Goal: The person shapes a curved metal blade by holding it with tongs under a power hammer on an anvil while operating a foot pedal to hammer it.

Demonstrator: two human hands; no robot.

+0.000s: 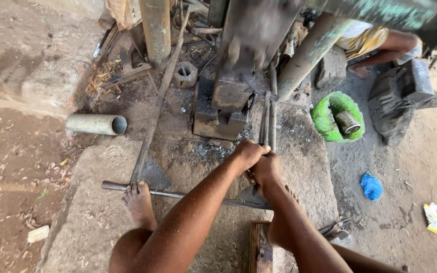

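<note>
Tongs: long dark iron tongs (268, 119) run from your hands straight up to the power hammer, their far tips at the die under the blurred ram.
Left hand: your left hand (249, 153) is clenched tight around the tong handles, knuckles up, just in front of the other hand.
Right hand: your right hand (265, 170) is wrapped closed on the same handles, touching the left hand from behind.
Power hammer: the dark steel hammer block (228, 96) stands on the concrete slab (92, 222), soot and scale scattered around its base.
Feet: your bare left foot (138, 202) rests on the slab, toes touching a long steel rod (178, 194) that lies across it; the right foot is mostly hidden behind your forearm.
Pipe: a short pale pipe (97, 124) lies on its side at the slab's left edge.
Green tub: a green tub (337, 117) with a metal can inside sits on the ground to the right of the hammer.
Blue cloth: a crumpled blue scrap (371, 186) lies on the dirt below the tub.
Other person: a bare leg and foot (380, 53) of someone else show at the top right, well apart from you.
</note>
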